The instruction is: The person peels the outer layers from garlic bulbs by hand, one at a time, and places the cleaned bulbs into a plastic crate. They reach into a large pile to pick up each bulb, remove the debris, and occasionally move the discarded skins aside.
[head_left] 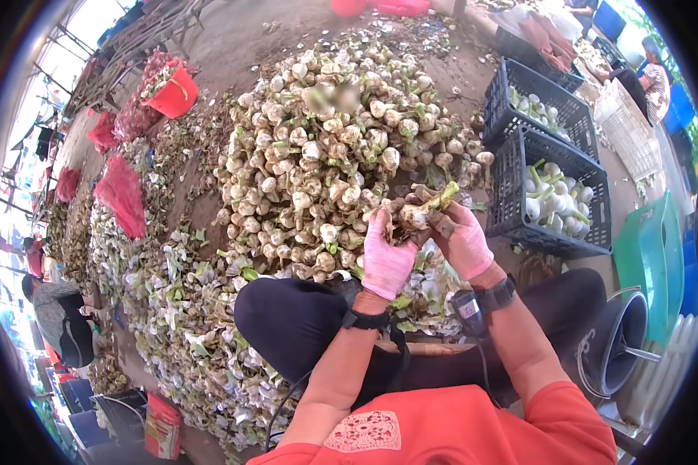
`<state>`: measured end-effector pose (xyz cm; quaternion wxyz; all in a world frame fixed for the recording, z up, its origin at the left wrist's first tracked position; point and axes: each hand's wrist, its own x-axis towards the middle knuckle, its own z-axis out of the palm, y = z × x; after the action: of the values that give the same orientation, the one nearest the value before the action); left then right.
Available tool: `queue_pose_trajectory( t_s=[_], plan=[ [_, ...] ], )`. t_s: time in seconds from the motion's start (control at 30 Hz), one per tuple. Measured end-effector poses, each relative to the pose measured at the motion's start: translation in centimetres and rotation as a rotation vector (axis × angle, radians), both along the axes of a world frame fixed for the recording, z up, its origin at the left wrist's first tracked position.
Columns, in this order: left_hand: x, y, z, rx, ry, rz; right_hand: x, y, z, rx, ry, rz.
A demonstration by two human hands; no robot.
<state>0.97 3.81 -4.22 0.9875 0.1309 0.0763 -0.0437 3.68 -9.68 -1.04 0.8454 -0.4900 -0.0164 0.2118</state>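
Both hands wear pink gloves with dirty fingers and meet in front of the crossed legs. My left hand (388, 256) is closed around a garlic bulb (416, 218) with brown outer skin and a short green stem pointing up to the right. On the bulb's other side, my right hand (464, 240) has its fingers closed against the bulb near the stem. Just beyond the hands rises a large heap of unpeeled garlic bulbs (302, 159). Beneath them, peeled-off skins (430, 291) lie between the legs.
At the right, a black crate (512, 221) holds whiter garlic bulbs with stems; another black crate (500, 116) stands behind it. A green plastic chair (647, 263) and a dark bucket (624, 341) are close by. Discarded skins (202, 349) cover the left floor. Other people sit farther off.
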Motion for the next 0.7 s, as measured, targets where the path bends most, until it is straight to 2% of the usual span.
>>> queue_pose_trajectory(
  t_s=[0.03,0.07,0.13,0.17,0.23,0.27,0.3,0.37,0.4,0.43,0.47,0.57,0.63,0.7],
  plan=[
    [0.1,-0.1,-0.3,0.117,-0.037,0.011,-0.1,-0.1,-0.3,-0.054,-0.027,-0.024],
    [-0.1,0.0,-0.6,0.119,-0.034,0.008,-0.2,-0.2,-0.5,-0.052,-0.024,-0.027],
    [-0.6,0.2,1.2,1.005,-0.178,0.09,-0.5,-0.7,-0.9,-0.139,-0.068,-0.074],
    [-0.5,0.1,1.2,1.006,-0.179,0.083,-0.5,-0.9,-1.2,-0.138,-0.064,-0.08],
    [-0.5,-0.2,1.2,1.031,-0.1,0.098,-0.3,-1.2,-2.4,-0.489,-0.261,-0.171],
    [0.0,-0.4,0.4,0.969,-0.055,0.11,-0.2,-1.3,-3.0,-0.513,-0.326,-0.219],
    [0.1,-0.5,0.1,0.97,-0.057,0.104,-0.2,-1.6,-2.4,-0.513,-0.323,-0.225],
    [0.3,-0.6,-0.6,0.785,0.065,0.047,-0.5,-2.2,-0.8,-0.824,-0.443,-0.123],
    [0.8,0.3,-0.4,0.793,0.155,-0.135,-0.8,-2.3,-0.5,-0.823,-0.438,-0.127],
    [0.7,0.4,-0.2,0.755,0.271,-0.191,-1.1,-2.3,-0.2,-0.702,-0.397,-0.088],
    [0.8,0.4,0.0,0.699,0.277,-0.16,-1.3,-2.4,0.0,-0.581,-0.356,-0.053],
    [0.2,0.0,1.1,0.638,0.287,-0.098,-1.5,-2.6,0.2,-0.645,-0.343,-0.07],
    [-0.6,-0.3,1.9,0.654,0.203,-0.044,-1.1,-2.8,0.3,-0.568,-0.293,-0.112],
    [-0.6,-0.4,0.5,0.651,0.168,-0.046,-1.0,-3.0,0.9,-0.661,-0.262,-0.098]
  ],
)
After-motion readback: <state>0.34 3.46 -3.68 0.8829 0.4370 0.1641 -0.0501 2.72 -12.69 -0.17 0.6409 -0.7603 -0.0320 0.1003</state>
